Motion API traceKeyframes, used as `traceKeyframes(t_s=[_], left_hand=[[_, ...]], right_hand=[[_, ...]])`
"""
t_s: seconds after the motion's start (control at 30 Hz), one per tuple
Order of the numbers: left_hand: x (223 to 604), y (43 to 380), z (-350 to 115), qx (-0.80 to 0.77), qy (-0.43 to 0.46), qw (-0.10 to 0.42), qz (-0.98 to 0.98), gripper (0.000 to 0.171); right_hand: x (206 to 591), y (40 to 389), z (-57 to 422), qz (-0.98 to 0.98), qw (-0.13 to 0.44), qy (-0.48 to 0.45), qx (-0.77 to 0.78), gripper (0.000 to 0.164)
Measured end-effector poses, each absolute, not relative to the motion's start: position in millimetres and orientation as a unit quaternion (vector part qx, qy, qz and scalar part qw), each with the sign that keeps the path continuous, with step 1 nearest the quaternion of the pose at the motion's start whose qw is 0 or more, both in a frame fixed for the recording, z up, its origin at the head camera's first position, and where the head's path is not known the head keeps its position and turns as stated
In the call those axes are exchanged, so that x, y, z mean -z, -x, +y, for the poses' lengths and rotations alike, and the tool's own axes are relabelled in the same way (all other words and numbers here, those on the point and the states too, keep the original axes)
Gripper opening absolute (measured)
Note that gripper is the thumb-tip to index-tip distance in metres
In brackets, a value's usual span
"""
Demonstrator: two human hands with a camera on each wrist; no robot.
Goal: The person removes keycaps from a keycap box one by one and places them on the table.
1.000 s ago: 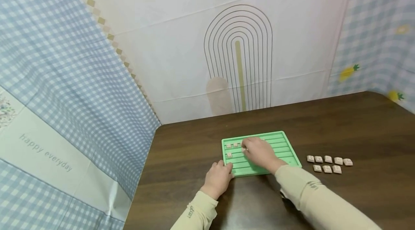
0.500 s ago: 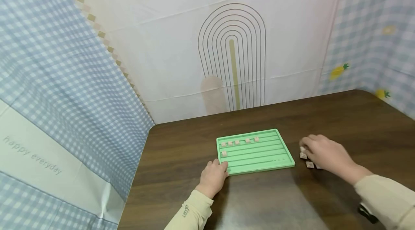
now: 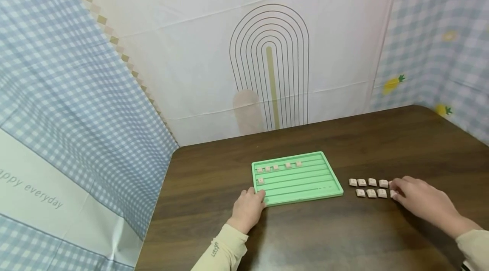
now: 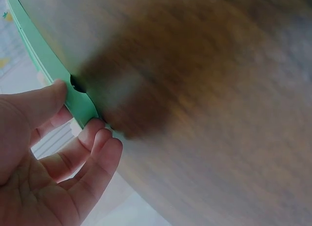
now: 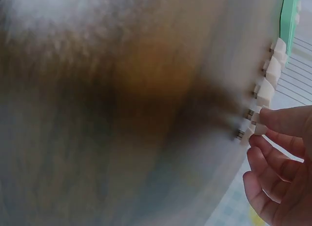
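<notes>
A light green ridged tray (image 3: 298, 198) lies on the table, with several cream keycaps (image 3: 288, 165) in its top row and one keycap (image 3: 261, 180) in the row below. My left hand (image 3: 246, 211) grips its near left corner; in the left wrist view the thumb and fingers are on either side of the tray edge (image 4: 83, 106). To the tray's right, two rows of loose keycaps (image 3: 372, 194) sit on the table. My right hand (image 3: 424, 199) is at their right end, and in the right wrist view its thumb and index finger pinch a keycap (image 5: 261, 129).
The dark wooden table (image 3: 305, 237) runs back to a white curtain (image 3: 198, 71) with an arch print. Blue checked cloth (image 3: 88, 105) hangs on the left, and a similar cloth with pineapples (image 3: 416, 50) on the right.
My right hand has left the tray and moved right, past the loose keycaps to their right end. A keycap it held over the tray is let go. The left hand stays at the tray corner.
</notes>
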State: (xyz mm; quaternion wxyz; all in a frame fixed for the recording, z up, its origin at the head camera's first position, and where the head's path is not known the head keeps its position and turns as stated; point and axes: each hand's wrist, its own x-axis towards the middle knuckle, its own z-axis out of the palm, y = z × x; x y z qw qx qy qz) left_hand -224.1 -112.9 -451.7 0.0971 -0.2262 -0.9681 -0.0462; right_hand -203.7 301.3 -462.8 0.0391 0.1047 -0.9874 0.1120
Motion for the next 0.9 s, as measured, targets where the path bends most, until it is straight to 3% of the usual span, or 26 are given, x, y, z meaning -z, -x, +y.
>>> traceKeyframes(t_s=[0.33,0.5,0.7,0.9], left_hand=[[448,223,-112,0.051,0.22,0.082,-0.971,0.015],[446,225,-115,0.038,0.219,0.089,-0.971,0.016],[445,226,-117,0.022,0.21,0.092,-0.973,0.016],[447,223,-113,0.03,0.213,0.09,-0.972,0.017]], right_hand=[[464,205,298,-0.99,0.032,-0.093,-0.099,0.011],[445,216,282,-0.987,0.061,-0.086,-0.121,0.014],[423,245,217,-0.972,0.107,-0.127,-0.166,0.018],[427,272,145,-0.958,0.078,-0.18,-0.209,0.02]])
